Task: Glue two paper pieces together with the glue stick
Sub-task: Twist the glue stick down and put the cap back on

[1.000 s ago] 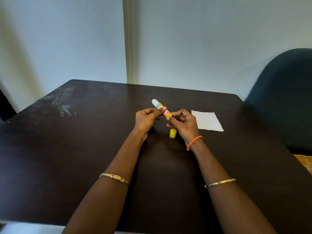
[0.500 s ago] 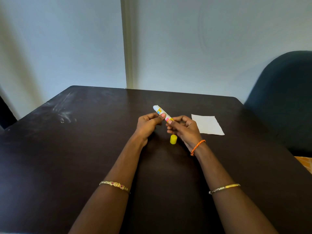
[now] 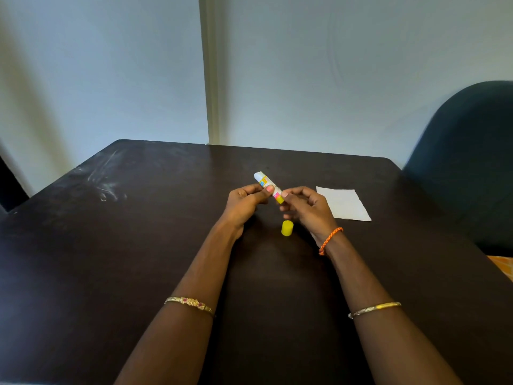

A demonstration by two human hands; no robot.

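Note:
Over the middle of the dark table (image 3: 138, 245), both hands hold an uncapped glue stick (image 3: 267, 185), white with a coloured label and a yellow base, its white tip pointing up and away to the left. My left hand (image 3: 244, 202) pinches the barrel with thumb and fingers. My right hand (image 3: 305, 208) grips the yellow base end with its fingertips. The yellow cap (image 3: 287, 228) stands on the table just below the hands, apart from them. A white paper piece (image 3: 344, 204) lies flat to the right of my right hand.
A dark blue chair back (image 3: 466, 162) stands at the table's right side. The pale wall runs close behind the far table edge. Chalky smears mark the table's far left. Something orange shows at the right edge (image 3: 503, 266).
The hands stay on the glue stick in much the same pose. My right fingertips have shifted slightly on the yellow base. The cap and paper have not moved on the table.

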